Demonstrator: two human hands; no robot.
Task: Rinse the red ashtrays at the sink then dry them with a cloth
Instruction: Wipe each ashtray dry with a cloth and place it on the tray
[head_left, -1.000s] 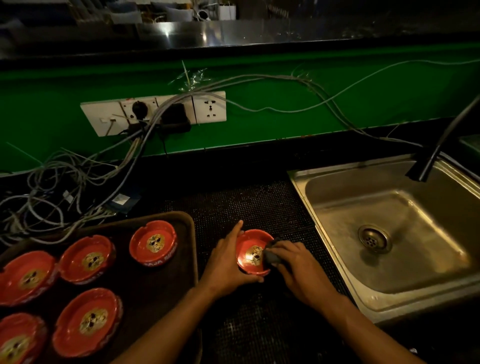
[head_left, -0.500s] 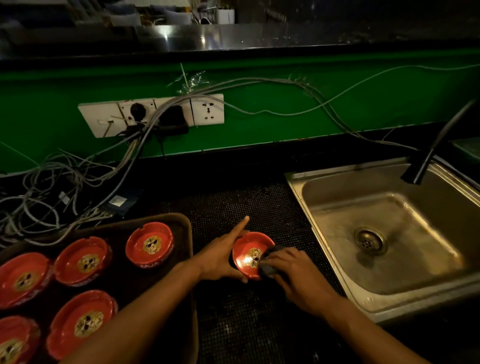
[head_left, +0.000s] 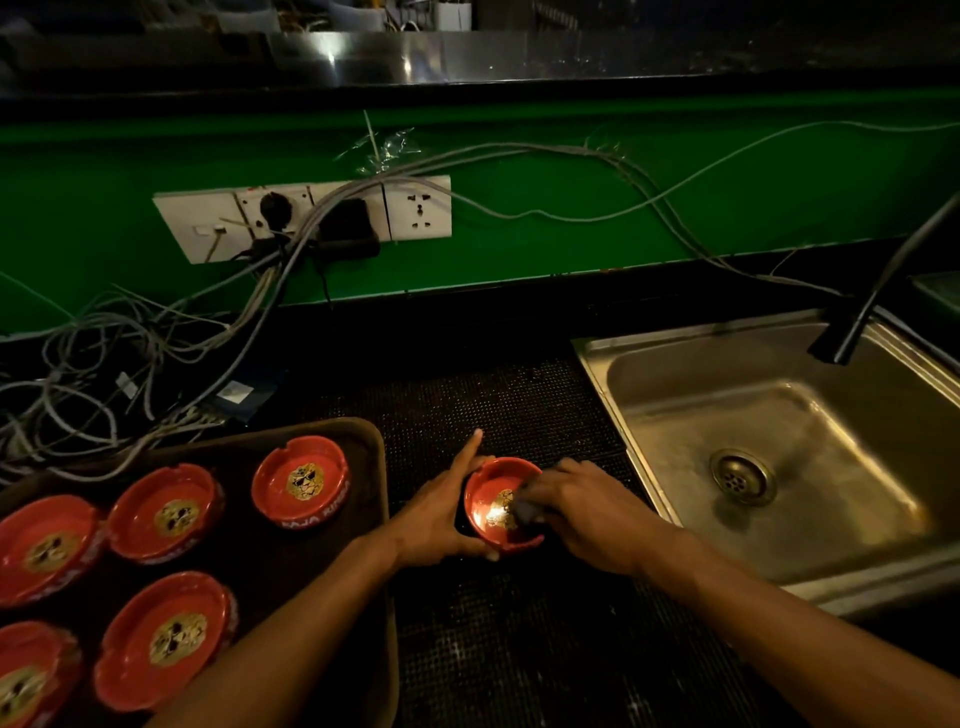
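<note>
Our left hand (head_left: 441, 519) grips the ashtray (head_left: 501, 506) on the mat between tray (head_left: 382, 467) and sink (head_left: 613, 415); our right hand (head_left: 582, 512) pinches the cloth (head_left: 524, 512) inside the bowl, directly under its fingers.

On the dark mesh-matted surface (head_left: 519, 405), the left hand (head_left: 441, 525) cups a round red ashtray (head_left: 493, 525) while the right hand (head_left: 587, 514) presses a dark cloth (head_left: 525, 512) inside it. Five more red ashtrays (head_left: 300, 480) sit on a brown tray (head_left: 363, 441) left; a steel sink (head_left: 675, 384) lies right.
</note>
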